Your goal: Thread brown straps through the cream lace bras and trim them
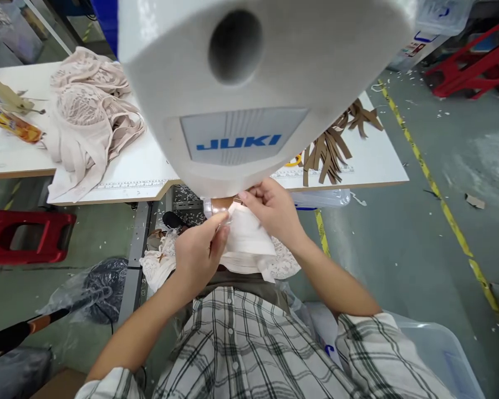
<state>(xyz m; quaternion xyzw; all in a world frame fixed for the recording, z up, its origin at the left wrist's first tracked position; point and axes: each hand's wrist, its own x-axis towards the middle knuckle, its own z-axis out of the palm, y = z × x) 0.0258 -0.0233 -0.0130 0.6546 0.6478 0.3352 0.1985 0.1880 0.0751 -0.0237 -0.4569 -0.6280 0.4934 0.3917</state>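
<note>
Beneath the head of a white JUKI sewing machine [243, 136], a white lace bra [247, 235] hangs over my lap, its lacy parts spreading to both sides. My left hand [199, 246] is closed, with thumb and forefinger pinching the bra's left edge. Close to the machine's working end, my right hand [272, 208] is also closed, its thumb and fingers pressing the upper edge of the same cloth. A small brown piece shows by the right fingertips. The needle area is hidden behind the machine head.
Pale pink lace bras [89, 116] lie heaped on the white table [133, 185] at left, beside an orange-yellow tube [12, 122]. Brown strips [326, 155] lie at right. A red stool [25, 235] stands at lower left, a clear plastic bin [436, 346] at lower right.
</note>
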